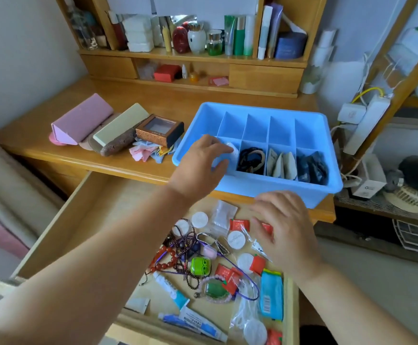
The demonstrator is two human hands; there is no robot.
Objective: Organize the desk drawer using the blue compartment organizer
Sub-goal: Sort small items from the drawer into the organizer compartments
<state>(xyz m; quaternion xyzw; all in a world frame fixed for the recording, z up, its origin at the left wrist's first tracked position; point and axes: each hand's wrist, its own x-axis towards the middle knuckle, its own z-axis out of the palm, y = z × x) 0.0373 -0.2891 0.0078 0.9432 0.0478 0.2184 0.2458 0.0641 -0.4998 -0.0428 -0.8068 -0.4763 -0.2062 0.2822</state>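
The wooden worktop (153,95) stretches beyond both hands, a shelf unit (193,58) of bottles and tubes at its back. Beneath the forearms the open wooden drawer (83,210) holds a loose clutter. The blue compartment organizer (260,185), smooth moulded plastic with thin dividers, sits on the worktop edge just beyond the right hand and under the left hand's fingers. The left hand (198,163) reaches into its front-left compartment, fingers and thumb loosely curved around a small white round piece (231,148); whether they pinch it or only touch it I cannot tell. To that hand's right, neighbouring compartments hold dark hair ties (250,159), pale sachets (281,164) and black bundles (312,168). The right hand (282,225) hovers over the drawer, fingers spread and relaxed, holding nothing, above red packets (239,224) and white round lids (235,239). Left of it lie bead strings (178,255) and a glossy green case (200,266).
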